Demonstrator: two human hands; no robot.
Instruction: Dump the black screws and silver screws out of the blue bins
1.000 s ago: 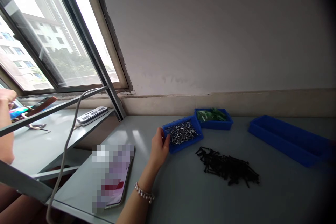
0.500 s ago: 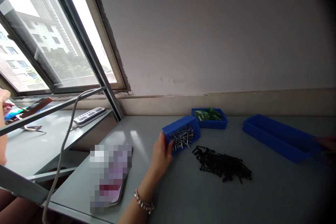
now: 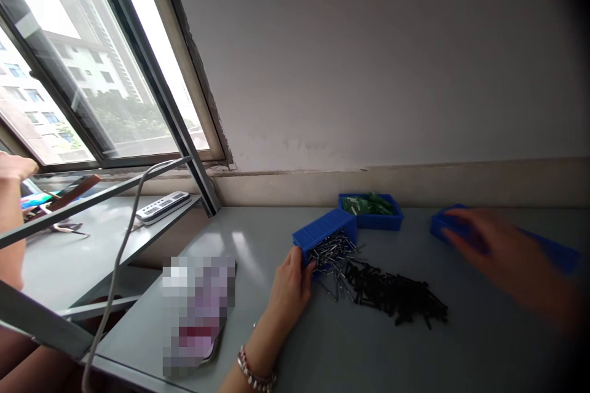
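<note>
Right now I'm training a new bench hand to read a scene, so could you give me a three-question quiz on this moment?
1. True or false: the blue bin held by the left hand is tipped on its side, with silver nails spilling onto the table.
2. What lies right beside the spilled nails? A) black screws B) a coil of wire C) a roll of tape
3. What fills the small blue bin by the wall?

Key
1. True.
2. A, the pile of black screws.
3. Green parts; too small to tell what kind.
</note>
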